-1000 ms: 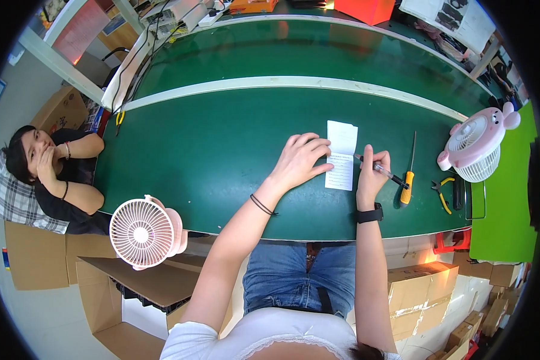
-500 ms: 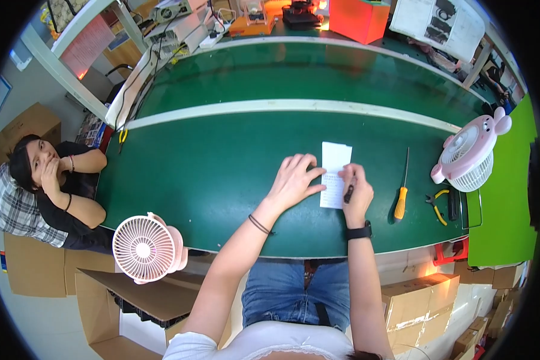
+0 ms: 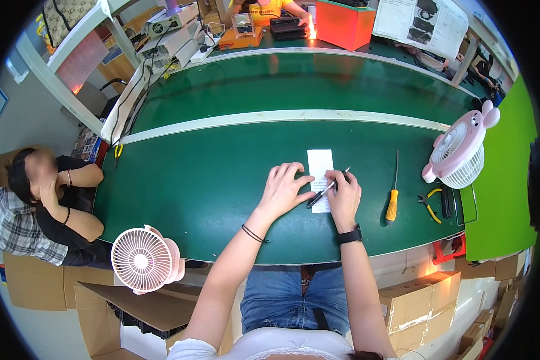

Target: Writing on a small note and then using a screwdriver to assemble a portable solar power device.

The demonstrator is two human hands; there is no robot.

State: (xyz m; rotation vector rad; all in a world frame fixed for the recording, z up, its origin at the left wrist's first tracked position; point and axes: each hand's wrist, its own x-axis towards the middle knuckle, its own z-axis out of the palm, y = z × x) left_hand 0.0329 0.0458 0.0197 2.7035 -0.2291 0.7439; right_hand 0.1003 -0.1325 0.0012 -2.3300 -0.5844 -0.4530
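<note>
A white slip of paper (image 3: 320,158) with small print lies on the green tabletop in front of me. My left hand (image 3: 284,191) rests flat beside it, fingers apart, with the thumb and index fingertip at the paper's left edge. On the paper's right side, my right hand (image 3: 344,201) is closed around a black pen (image 3: 322,196). The pen slants across the slip, one end near my left thumb and the other sticking out above my right fingers. Part of the paper is hidden under the right hand.
To the right lie a yellow-handled screwdriver (image 3: 392,204), yellow-handled pliers (image 3: 428,204) and a pink rabbit-eared fan (image 3: 460,150). Another pink fan (image 3: 141,259) stands at the front left edge. A person (image 3: 66,198) leans on the table's left end. Cardboard boxes (image 3: 417,306) sit below.
The pen has swung from nearly upright in my right hand to slanting across the paper. Both hands stay at the slip. My view has shifted slightly, showing another person across the table.
</note>
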